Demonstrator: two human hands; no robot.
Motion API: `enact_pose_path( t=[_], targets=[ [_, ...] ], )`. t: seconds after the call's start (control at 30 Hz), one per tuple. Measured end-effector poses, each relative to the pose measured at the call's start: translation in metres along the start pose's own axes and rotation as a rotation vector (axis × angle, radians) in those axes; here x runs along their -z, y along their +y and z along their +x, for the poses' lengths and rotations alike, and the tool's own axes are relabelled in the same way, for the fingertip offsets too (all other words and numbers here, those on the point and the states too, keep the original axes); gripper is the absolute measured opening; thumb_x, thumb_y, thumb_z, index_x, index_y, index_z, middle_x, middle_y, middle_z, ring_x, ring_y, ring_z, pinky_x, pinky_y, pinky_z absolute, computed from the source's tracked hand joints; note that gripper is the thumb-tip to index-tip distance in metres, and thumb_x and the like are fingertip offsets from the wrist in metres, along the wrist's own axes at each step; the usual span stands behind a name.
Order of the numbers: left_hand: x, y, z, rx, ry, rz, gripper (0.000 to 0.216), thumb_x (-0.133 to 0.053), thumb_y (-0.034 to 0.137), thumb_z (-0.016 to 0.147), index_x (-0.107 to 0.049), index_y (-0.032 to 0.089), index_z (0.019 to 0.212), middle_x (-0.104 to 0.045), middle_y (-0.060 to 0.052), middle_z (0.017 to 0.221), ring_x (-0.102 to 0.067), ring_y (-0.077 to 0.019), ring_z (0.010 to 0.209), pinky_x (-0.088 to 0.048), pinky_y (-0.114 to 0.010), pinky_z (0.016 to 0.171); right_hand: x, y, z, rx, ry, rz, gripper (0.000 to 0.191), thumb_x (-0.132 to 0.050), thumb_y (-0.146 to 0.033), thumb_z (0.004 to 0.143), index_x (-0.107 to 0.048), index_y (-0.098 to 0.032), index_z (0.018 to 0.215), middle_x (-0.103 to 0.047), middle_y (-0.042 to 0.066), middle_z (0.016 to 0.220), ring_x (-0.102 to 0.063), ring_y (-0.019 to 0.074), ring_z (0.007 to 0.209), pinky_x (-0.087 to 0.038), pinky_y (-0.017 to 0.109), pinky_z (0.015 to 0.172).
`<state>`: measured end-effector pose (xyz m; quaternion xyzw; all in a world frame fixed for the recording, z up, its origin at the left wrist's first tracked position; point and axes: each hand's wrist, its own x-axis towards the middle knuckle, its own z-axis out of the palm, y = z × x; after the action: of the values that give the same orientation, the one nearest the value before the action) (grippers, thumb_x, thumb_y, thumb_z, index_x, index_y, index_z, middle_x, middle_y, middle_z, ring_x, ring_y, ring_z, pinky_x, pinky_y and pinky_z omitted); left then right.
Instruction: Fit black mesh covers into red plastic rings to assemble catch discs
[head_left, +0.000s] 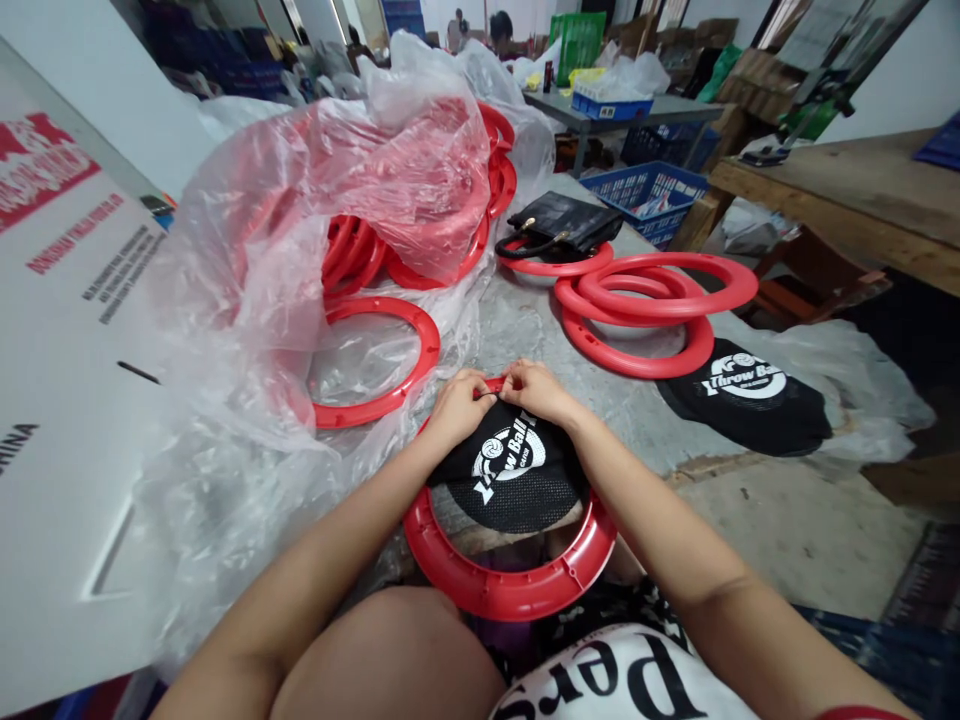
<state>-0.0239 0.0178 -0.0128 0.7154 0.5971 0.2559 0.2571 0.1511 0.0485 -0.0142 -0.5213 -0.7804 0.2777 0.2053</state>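
Observation:
A red plastic ring point(510, 595) lies in front of me, its near side over the table edge. Across its far half is a black mesh net point(525, 500) printed "Throw Ball" in white. At the ring's far rim, my left hand point(466, 402) pinches the net's edge or a thin black cord. Close beside it, my right hand point(534, 388) has its fingers closed at the same rim. A short length of black cord point(486, 394) shows between the fingertips. Exactly what each fingertip grips is partly hidden.
Clear plastic bags point(247, 220) full of red rings fill the left. A loose ring point(375, 410) lies before them. Stacked rings point(637, 365) and a black handbag point(570, 222) are at right, near another black net point(750, 410). A white carton point(67, 400) stands at far left.

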Motion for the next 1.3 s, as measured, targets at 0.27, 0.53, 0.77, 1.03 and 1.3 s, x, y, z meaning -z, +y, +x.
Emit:
enact_pose_path(
  t=[0.27,0.53,0.77,1.03,1.3],
  targets=[
    [-0.007,-0.001,0.004,0.039,0.084,-0.032,0.014,-0.059,0.014,0.082,-0.058,0.020,0.069,-0.071,-0.009,0.113,-0.065,-0.0235,0.111,-0.048,-0.041,0.106,-0.008,0.002,0.000,-0.073,0.071,-0.002,0.009,-0.062,-0.020,0.084,-0.064,-0.019,0.076,-0.067,0.005,0.095,-0.058,0.0195,0.091,-0.044,0.034,0.091],
    [-0.012,-0.004,0.009,0.079,0.085,0.012,0.014,-0.058,0.016,0.082,-0.058,0.019,0.069,-0.070,-0.009,0.109,-0.063,-0.0234,0.109,-0.047,-0.040,0.105,-0.012,-0.003,-0.002,-0.090,0.108,-0.117,0.014,-0.055,-0.022,0.091,-0.067,-0.019,0.084,-0.068,0.007,0.104,-0.057,0.0222,0.098,-0.043,0.037,0.094],
    [-0.010,-0.004,0.012,0.091,0.061,0.021,0.018,-0.055,0.013,0.081,-0.054,0.020,0.064,-0.068,-0.008,0.103,-0.063,-0.0219,0.106,-0.046,-0.037,0.103,-0.012,-0.004,-0.001,-0.110,0.101,-0.144,0.015,-0.055,-0.024,0.092,-0.067,-0.020,0.083,-0.068,0.007,0.103,-0.057,0.0231,0.099,-0.042,0.036,0.092],
    [-0.011,-0.005,0.015,0.096,0.051,0.065,0.016,-0.053,0.012,0.080,-0.053,0.019,0.066,-0.065,-0.007,0.099,-0.061,-0.0208,0.101,-0.048,-0.037,0.099,-0.014,-0.002,0.000,-0.110,0.118,-0.146,0.016,-0.053,-0.023,0.092,-0.067,-0.020,0.083,-0.068,0.006,0.102,-0.057,0.0217,0.097,-0.043,0.035,0.091],
    [-0.009,-0.003,0.024,0.161,0.001,0.148,0.015,-0.053,0.012,0.079,-0.056,0.019,0.066,-0.065,-0.009,0.098,-0.061,-0.0232,0.098,-0.048,-0.036,0.091,-0.018,-0.002,0.002,-0.137,0.138,-0.185,0.018,-0.051,-0.023,0.090,-0.068,-0.020,0.083,-0.069,0.007,0.102,-0.058,0.0231,0.095,-0.044,0.036,0.090]
  ],
)
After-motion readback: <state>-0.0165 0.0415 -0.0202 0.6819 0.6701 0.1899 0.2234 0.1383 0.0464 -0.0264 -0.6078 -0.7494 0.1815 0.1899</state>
